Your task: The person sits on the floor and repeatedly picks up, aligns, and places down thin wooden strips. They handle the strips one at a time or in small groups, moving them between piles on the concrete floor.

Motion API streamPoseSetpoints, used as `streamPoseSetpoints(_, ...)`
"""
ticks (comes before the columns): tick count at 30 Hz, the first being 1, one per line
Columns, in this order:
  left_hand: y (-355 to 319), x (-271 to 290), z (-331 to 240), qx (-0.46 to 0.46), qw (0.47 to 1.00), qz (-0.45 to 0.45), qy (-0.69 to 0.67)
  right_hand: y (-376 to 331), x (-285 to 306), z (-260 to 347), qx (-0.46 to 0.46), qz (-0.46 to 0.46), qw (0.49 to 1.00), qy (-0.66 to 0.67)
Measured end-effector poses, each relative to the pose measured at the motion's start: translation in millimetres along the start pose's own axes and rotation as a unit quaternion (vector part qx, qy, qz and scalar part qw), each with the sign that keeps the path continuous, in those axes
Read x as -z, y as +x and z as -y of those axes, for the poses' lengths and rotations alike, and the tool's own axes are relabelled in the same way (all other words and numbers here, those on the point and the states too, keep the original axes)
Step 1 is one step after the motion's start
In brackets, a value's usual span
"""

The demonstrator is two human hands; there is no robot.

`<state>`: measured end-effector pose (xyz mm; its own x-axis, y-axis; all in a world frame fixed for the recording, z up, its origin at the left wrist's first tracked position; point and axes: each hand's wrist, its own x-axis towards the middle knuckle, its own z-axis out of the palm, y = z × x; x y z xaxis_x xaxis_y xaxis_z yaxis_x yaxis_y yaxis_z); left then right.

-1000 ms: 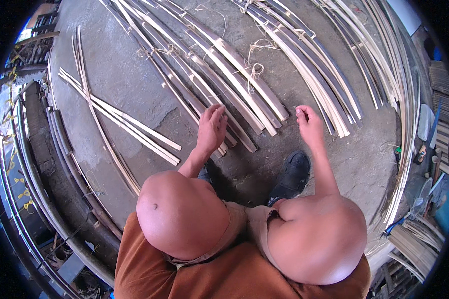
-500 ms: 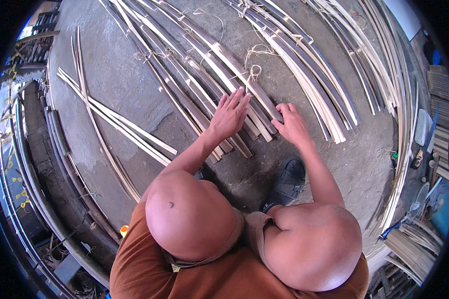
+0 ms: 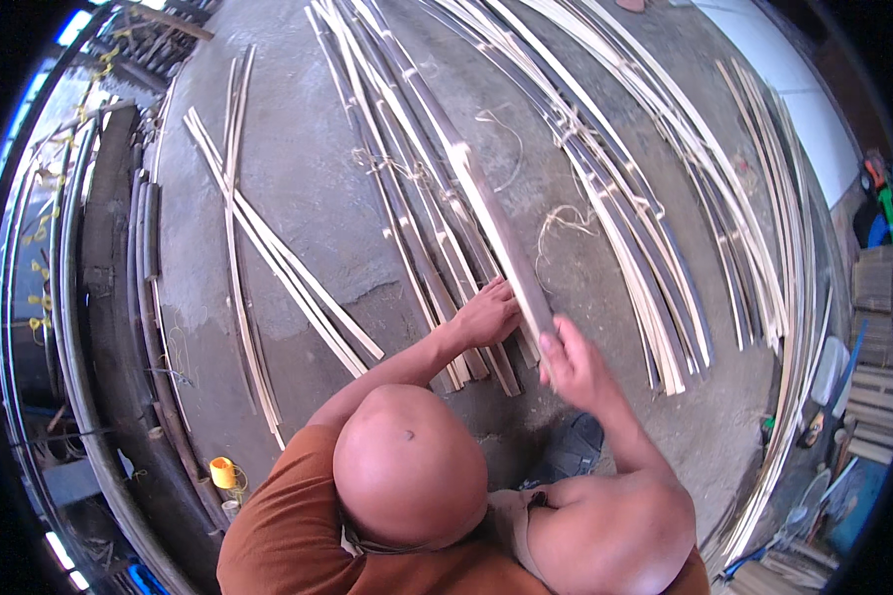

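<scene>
My right hand [image 3: 574,362] is closed around the near end of a long split bamboo strip [image 3: 496,223]. That strip slants away to the far left, its near end raised above the bundle. Just left of it my left hand [image 3: 488,314] rests on the bamboo bundle [image 3: 427,263], fingers outstretched against it and tips partly hidden by the raised strip. Thin ties [image 3: 387,161] wrap the bundle farther up. A loop of loose tie [image 3: 571,228] lies on the floor to the right.
More tied bamboo bundles [image 3: 630,273] lie to the right. Loose pale strips [image 3: 283,268] cross on the concrete floor at left. Dark poles [image 3: 154,297] run along the left edge, near a small yellow cup [image 3: 223,473]. Tools and slats line the far right.
My right hand has taken hold of the bamboo strip's near end and raised it. My left hand has shifted against the bundle beside it. The view has moved, too.
</scene>
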<state>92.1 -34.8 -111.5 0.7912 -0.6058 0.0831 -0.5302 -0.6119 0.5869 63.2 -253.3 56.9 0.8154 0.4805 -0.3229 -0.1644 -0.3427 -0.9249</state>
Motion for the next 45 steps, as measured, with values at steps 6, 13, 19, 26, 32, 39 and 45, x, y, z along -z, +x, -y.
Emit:
streamPoseSetpoints(6, -26, 66, -21, 0.409, 0.591, -0.283, -0.635, -50, -60, -77, -0.107, 0.183, 0.972, 0.105)
streamPoseSetpoints(13, -51, 65, -17, 0.424, 0.602, -0.351, -0.579, 8, -46, -32, -0.014, 0.344, 0.921, -0.182)
streamPoseSetpoints(19, -90, 75, -23, 0.475, 0.674, -0.351, -0.443, 165, -26, 105, 0.110, 0.267, 0.855, -0.430)
streamPoseSetpoints(26, -109, 65, -50, 0.380, 0.843, -0.287, -0.252, 333, -95, 152, 0.221, 0.128, 0.822, -0.509)
streamPoseSetpoints(32, -117, 45, -50, 0.362, 0.872, -0.279, -0.174, 372, -151, 84, 0.185, 0.005, 0.885, -0.427)
streamPoseSetpoints(39, -119, 41, -53, 0.414, 0.801, -0.347, -0.258, 391, -135, 33, -0.032, 0.029, 0.986, -0.161)
streamPoseSetpoints(45, -121, 28, -53, 0.422, 0.674, -0.389, -0.465, 389, -134, 34, -0.084, 0.080, 0.993, -0.018)
